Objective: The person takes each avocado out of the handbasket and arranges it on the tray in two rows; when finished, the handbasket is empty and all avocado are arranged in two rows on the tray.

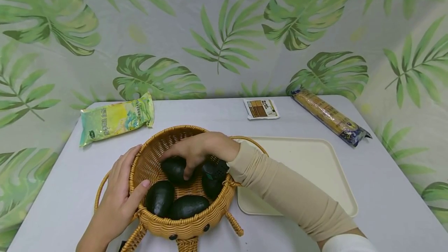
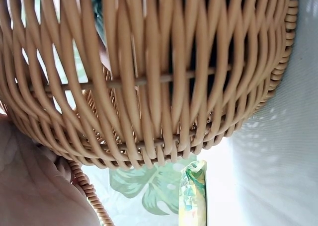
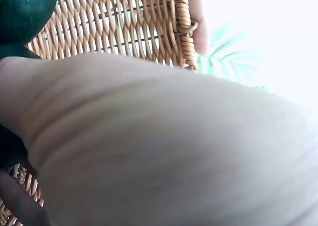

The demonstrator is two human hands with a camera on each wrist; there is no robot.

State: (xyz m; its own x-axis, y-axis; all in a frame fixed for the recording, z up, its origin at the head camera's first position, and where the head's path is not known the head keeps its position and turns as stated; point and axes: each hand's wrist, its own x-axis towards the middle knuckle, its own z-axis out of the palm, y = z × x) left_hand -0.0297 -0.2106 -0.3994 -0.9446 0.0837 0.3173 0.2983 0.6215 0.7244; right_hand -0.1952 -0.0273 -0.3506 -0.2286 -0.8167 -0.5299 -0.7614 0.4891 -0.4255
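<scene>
A round wicker basket (image 1: 189, 228) with animal-like legs and button eyes holds several dark green avocados; one avocado (image 1: 160, 198) lies at the left and another avocado (image 1: 189, 207) at the front. My left hand (image 1: 120, 199) grips the basket's left side, thumb over the rim and fingers along the outside. Reaching inside, my right hand (image 1: 194, 151) holds the rear avocado (image 1: 174, 169) between thumb and fingers. The right wrist camera partly covers an avocado (image 1: 211, 186) at the right. In the right wrist view the beige sleeve (image 3: 164, 146) hides most of the hand.
A cream tray (image 1: 297, 151) lies right of the basket, partly under the right forearm. Farther back are a green-yellow packet (image 1: 117, 119) at left, a small white-brown packet (image 1: 261, 109), and a long golden packet (image 1: 329, 116) at right. A leaf-print cloth hangs behind the table.
</scene>
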